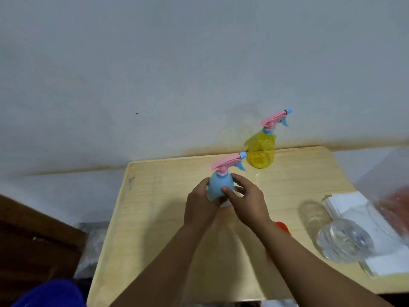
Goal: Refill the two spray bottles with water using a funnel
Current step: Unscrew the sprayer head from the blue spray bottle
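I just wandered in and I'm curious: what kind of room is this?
Probably a plain home or workroom corner, not a lab: a small wooden table pushed against a bare, stained wall, holding toy-coloured spray bottles and a stack of paper napkins.

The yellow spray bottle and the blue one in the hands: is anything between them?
No. In the head view only bare wooden table separates the yellow spray bottle from the blue spray bottle.

One spray bottle (220, 187) on the table (155, 218); second bottle (261, 151) behind, right.
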